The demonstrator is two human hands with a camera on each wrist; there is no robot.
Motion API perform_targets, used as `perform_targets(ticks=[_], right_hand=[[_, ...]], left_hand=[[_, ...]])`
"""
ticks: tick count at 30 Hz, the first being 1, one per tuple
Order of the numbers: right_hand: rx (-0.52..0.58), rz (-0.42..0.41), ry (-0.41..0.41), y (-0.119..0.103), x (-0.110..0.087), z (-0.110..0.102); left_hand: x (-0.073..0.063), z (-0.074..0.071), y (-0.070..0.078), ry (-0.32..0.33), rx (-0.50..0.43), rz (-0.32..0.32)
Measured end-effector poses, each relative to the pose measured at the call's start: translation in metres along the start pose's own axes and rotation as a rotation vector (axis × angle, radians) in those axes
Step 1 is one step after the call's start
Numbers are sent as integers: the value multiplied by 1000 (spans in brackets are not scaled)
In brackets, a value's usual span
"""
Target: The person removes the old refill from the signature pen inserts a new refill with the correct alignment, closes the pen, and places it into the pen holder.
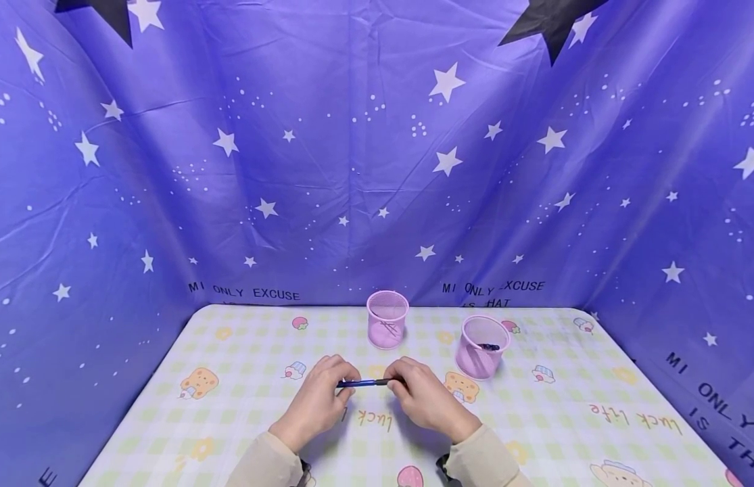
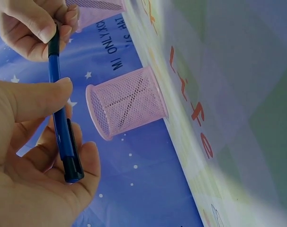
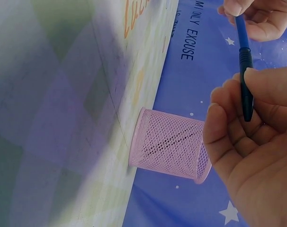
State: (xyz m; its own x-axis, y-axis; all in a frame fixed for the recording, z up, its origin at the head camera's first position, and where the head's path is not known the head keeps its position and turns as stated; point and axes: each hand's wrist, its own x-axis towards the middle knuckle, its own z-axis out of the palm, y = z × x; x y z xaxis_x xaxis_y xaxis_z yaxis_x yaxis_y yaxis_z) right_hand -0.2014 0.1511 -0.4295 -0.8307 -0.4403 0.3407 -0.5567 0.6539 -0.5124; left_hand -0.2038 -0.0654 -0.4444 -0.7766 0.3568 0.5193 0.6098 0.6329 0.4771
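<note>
At the near side of the table (image 1: 553, 453), 2 hands meet over a blue and black pen (image 1: 366, 383). It lies nearly level, running left to right, between the person's left hand (image 1: 318, 399) and right hand (image 1: 427, 399).

The left hand has a narrow pinch on the blue barrel: the thumb presses along 1 side and the fingers bend behind it. The pen's black clip (image 2: 71, 137) and black end piece (image 2: 73, 171) lie against those fingers. The right hand pinches the black, ringed section at the other end just as narrowly, with the tapered tip (image 3: 248, 112) pointing in toward the palm. A stretch of blue shows bare between the 2 grips.

Beyond the hands, near the table's far edge, a pink mesh cup (image 1: 385, 341) stands upright with a few thin dark sticks (image 1: 389, 329) inside. To its right and a little nearer is a 2nd pink mesh cup (image 1: 477, 365), holding some dark things (image 1: 489, 347) too small for me to make out.

Pale sleeves (image 1: 264, 463) cover both forearms. The cloth on the table is checked in green and white, and a violet-blue curtain (image 1: 352, 155) with white stars hangs behind.
</note>
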Motion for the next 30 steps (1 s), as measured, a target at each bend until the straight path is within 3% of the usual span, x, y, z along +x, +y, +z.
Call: perform_targets(ticks=[30], right_hand=[[-7, 7, 15, -1, -1, -1]], left_hand=[[0, -5, -1, -88, 14, -11]])
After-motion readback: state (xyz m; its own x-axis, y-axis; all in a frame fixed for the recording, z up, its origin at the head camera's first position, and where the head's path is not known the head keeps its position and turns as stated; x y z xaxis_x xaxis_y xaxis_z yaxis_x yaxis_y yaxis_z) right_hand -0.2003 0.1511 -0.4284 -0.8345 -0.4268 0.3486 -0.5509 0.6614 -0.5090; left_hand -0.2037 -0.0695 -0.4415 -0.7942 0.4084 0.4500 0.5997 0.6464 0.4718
